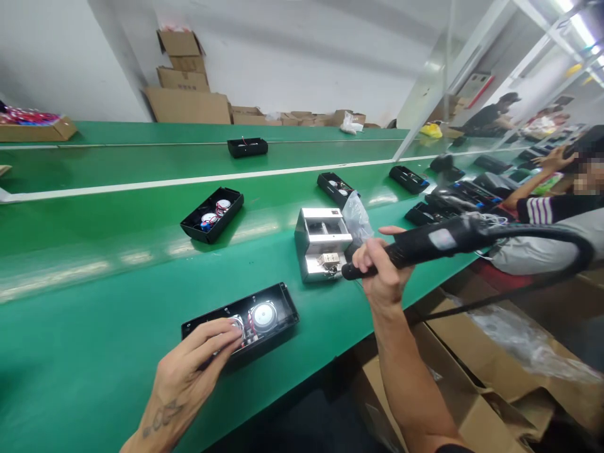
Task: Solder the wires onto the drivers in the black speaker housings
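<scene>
My right hand [384, 270] is wrapped round a black electric screwdriver [419, 244], its tip pointing left. That tip is close to a silver screw feeder [323, 242]; whether they touch I cannot tell. Nearer to me lies a long black speaker box [278, 330] with two round speakers, the right one [263, 316] in plain sight. Over the left part of this box is my left hand [202, 352], thumb and fingers drawn together at the left speaker. What sits between those fingertips, if anything, is hidden.
More black boxes with wired speakers, such as one at left [212, 215], lie on the green bench [117, 346]. A clear plastic bag [357, 217] is beside the feeder. The screwdriver's thick cable [566, 236] loops right. Cardboard boxes [467, 346] stand below. Co-workers sit at right.
</scene>
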### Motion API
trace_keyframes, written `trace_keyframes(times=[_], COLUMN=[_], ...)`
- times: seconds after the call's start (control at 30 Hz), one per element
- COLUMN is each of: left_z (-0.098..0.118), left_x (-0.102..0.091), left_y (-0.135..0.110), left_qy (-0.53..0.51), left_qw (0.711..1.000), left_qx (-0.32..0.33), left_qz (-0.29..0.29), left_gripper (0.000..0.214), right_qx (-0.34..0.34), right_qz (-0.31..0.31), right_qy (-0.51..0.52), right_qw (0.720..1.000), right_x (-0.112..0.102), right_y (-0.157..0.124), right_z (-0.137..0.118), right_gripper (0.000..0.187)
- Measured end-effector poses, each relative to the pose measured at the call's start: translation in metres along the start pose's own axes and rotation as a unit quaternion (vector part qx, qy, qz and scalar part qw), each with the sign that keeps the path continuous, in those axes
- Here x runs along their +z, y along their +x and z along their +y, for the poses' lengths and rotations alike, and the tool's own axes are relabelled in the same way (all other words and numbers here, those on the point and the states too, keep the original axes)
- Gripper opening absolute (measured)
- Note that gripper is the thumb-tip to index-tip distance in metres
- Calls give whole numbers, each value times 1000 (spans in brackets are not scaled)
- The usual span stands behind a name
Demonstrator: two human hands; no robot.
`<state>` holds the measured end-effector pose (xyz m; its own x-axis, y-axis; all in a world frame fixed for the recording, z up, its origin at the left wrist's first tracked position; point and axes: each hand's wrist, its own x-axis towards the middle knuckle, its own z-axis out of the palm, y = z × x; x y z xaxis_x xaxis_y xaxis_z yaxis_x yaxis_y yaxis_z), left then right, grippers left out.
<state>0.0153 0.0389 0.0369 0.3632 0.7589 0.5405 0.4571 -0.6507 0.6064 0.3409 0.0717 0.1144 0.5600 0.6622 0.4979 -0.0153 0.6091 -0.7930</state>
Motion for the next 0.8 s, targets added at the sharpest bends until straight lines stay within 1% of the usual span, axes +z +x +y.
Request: trace_keyframes(times=[0.07,0.13,0.17,0.23,0.27,0.3,0.33,0.4,0.43,0.5,0.67,0.7,0.73,0.8], left_z=[16,29,34,40,42,42,43,43,42,42,46,47,49,51], left_x=[13,30,38,53,58,62,64,67,67,69,75,76,77,79], left_y=[8,17,21,26,28,28,27,23,21,15,7,6,5,2], left_qy=[-66,-151,-207,-332,-384,-418,-435,-435,-435,-449,-491,-490,-482,-441], left_qw=[995,974,954,895,865,843,831,827,826,814,779,778,785,821], left_qx=[-71,-164,-211,-289,-312,-326,-334,-347,-353,-366,-391,-391,-385,-352], left_qz=[-9,-29,-42,-69,-81,-90,-93,-77,-61,-29,19,34,51,90], left_gripper=[15,15,18,33,39,39,34,18,14,13,17,17,16,14], right_qx=[24,51,64,89,99,110,119,128,128,124,124,124,125,128], right_qz=[-12,-24,-30,-44,-51,-57,-62,-69,-68,-65,-55,-54,-54,-53], right_qy=[54,102,121,153,167,179,189,201,204,206,213,213,213,208], right_qw=[998,993,990,983,980,976,973,969,968,969,968,968,968,968], right_x=[5,11,14,21,24,27,30,33,35,36,38,39,39,40], right_y=[-9,-21,-27,-38,-43,-47,-51,-56,-58,-61,-66,-67,-68,-70], right_z=[-19,-34,-40,-47,-49,-50,-50,-49,-48,-47,-46,-47,-47,-49], right_gripper=[30,28,26,24,23,22,22,22,22,22,22,21,21,20])
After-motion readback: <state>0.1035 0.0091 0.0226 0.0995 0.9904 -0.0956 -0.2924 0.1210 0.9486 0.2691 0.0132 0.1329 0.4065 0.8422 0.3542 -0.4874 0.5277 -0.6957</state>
